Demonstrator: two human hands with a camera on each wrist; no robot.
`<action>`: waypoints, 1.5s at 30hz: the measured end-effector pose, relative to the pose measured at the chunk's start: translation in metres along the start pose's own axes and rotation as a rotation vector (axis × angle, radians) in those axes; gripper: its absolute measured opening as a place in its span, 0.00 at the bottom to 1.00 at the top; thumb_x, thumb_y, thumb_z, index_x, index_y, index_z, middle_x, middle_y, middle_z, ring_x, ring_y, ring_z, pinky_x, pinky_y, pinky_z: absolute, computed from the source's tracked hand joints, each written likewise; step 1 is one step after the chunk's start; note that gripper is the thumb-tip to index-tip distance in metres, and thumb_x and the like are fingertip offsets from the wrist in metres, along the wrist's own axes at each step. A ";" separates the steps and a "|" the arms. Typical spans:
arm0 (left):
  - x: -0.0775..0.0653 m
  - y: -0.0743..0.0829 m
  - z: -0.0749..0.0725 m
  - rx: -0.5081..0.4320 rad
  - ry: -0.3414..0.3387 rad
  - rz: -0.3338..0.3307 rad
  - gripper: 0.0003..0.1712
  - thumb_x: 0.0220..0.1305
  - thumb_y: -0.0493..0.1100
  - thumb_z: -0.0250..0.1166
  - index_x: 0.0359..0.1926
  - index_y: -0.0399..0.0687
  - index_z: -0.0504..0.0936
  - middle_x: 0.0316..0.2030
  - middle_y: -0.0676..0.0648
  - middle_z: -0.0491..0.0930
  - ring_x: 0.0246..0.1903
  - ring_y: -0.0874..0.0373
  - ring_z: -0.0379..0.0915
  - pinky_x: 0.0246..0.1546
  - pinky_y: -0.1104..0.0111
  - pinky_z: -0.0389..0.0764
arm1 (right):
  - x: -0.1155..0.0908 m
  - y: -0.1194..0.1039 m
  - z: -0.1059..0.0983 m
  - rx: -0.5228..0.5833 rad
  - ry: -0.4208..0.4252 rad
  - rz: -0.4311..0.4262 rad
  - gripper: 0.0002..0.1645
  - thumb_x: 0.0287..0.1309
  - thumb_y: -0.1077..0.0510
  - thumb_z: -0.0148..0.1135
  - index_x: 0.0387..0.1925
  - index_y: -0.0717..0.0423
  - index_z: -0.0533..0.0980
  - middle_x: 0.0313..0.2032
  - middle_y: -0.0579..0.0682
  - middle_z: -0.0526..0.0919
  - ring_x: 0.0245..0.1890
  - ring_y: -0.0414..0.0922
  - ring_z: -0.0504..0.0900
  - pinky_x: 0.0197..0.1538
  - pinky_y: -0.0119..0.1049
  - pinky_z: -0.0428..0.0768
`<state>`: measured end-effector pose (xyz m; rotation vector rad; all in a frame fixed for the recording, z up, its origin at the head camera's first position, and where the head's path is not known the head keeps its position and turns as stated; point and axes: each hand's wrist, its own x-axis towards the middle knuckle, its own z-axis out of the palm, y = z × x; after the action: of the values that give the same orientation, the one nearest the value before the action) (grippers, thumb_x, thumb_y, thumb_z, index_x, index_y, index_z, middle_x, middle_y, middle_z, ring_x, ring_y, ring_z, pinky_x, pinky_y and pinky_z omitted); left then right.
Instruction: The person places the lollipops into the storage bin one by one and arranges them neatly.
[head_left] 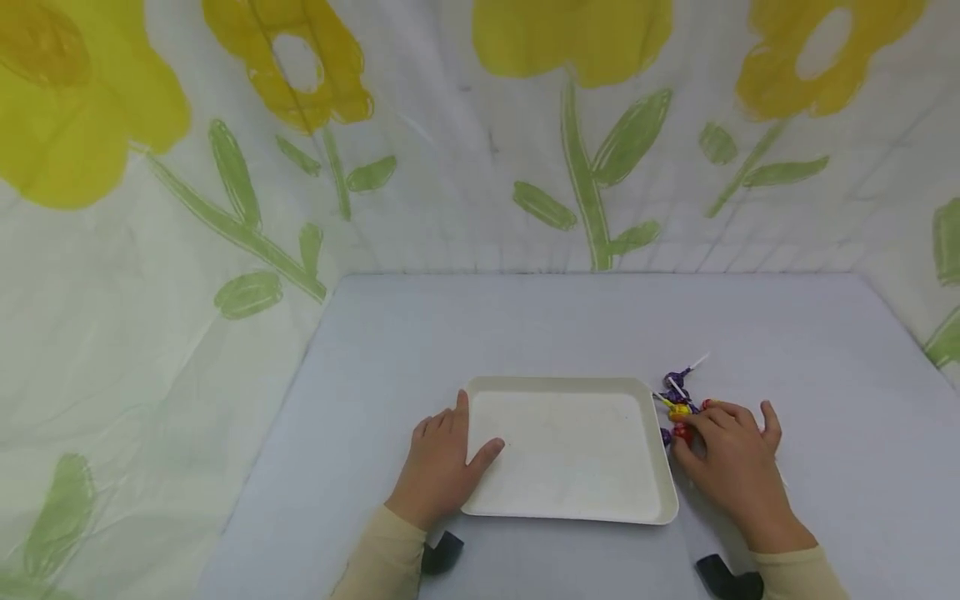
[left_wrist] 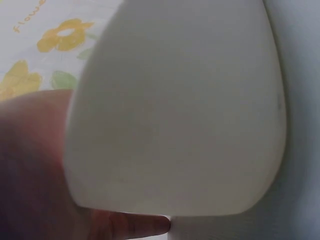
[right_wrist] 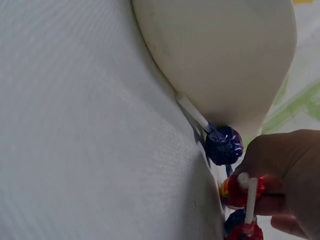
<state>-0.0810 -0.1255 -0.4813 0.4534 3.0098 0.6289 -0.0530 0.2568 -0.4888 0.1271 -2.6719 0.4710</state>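
Observation:
A shallow white tray lies on the table between the hands. My left hand rests at its left edge, the thumb reaching over the rim and the index finger straight along the side. Past the tray's right edge, my right hand pinches a red-wrapped lollipop between thumb and fingers. A purple lollipop lies against the tray's outer side, and another red lollipop shows below the fingers. A yellow lollipop and a dark purple lollipop lie just beyond the right fingertips. The hand partly hides the pile.
The pale table stretches around the tray to a back edge. Behind it hangs a white sheet painted with yellow flowers and green leaves. Black wrist mounts show below both sleeves.

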 end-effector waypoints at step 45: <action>-0.006 0.001 0.000 -0.041 0.044 -0.004 0.36 0.75 0.39 0.51 0.79 0.28 0.58 0.16 0.55 0.63 0.17 0.62 0.56 0.20 0.67 0.62 | 0.050 -0.068 -0.025 0.364 -0.021 0.042 0.09 0.58 0.62 0.74 0.42 0.58 0.87 0.36 0.50 0.88 0.31 0.44 0.83 0.33 0.35 0.78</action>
<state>-0.0746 -0.1266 -0.4815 0.4368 3.0316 0.7073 -0.0778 0.2011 -0.4260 0.1822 -2.5861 0.9702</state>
